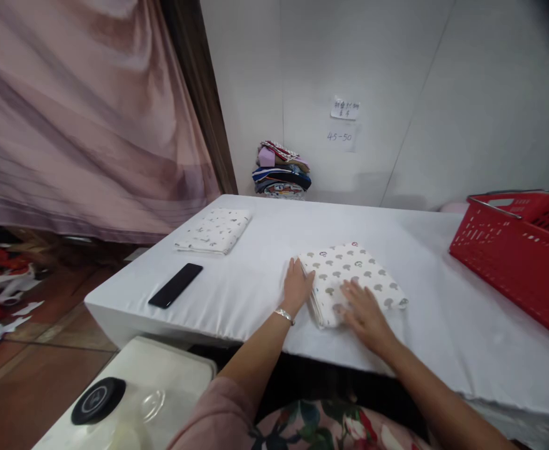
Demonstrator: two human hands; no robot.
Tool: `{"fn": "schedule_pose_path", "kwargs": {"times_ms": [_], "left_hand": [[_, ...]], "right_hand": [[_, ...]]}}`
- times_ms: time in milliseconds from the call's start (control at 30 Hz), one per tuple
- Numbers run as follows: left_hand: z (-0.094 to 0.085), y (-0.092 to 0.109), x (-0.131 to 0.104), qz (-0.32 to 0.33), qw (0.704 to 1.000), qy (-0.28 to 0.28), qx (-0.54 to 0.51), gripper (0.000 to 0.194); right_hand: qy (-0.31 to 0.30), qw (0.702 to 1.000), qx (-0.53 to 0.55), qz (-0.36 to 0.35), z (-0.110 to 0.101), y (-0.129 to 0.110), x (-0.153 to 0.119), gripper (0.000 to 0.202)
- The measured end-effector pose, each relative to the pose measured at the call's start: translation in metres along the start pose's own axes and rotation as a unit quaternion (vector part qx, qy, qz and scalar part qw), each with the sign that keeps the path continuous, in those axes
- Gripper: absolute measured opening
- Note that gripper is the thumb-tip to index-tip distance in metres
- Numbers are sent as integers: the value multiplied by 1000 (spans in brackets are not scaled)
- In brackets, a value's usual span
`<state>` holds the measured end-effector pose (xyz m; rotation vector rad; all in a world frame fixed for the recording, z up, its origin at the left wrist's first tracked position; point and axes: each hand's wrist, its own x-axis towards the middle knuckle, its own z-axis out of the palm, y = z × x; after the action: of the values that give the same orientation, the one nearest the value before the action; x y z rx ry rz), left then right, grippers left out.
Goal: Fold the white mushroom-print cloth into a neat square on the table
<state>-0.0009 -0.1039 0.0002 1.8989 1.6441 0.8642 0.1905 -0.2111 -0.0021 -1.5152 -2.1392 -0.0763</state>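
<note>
One folded mushroom-print cloth [366, 270] lies on the desk [256, 287] under your right fingers [353, 294], spread wide. Your left fingers [296, 271] touch its side; I can't tell if they pinch it.

Lower paper [342, 145] on wall [396, 75] — handwritten “45-50”
</note>
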Motion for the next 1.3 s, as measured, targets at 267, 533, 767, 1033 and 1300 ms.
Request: {"fn": "schedule_pose_path", "kwargs": {"times_ms": [267, 533, 767, 1033, 1300], "left_hand": [[5, 13, -19, -23, 999, -20, -28, 64], [1, 4, -3, -54, 990, -21, -127, 61], [-10, 4, -29, -100, 989, -33, -105, 65], [-15, 4, -51, -73, 994, -54, -56, 63], [-20, 14, -65, -74, 992, -74, -74, 64]], "right_hand": [[-62, 954, -39, 292, -24, 113, 25, 60], [-71, 952, -58, 291, -13, 101, -14, 59], [-62, 972, -101, 203, -22, 85, -11, 58], [-128, 973, -133, 138, -1, 71, 0, 55], [-146, 980, -114, 74, -1, 47, 7, 54]]}}
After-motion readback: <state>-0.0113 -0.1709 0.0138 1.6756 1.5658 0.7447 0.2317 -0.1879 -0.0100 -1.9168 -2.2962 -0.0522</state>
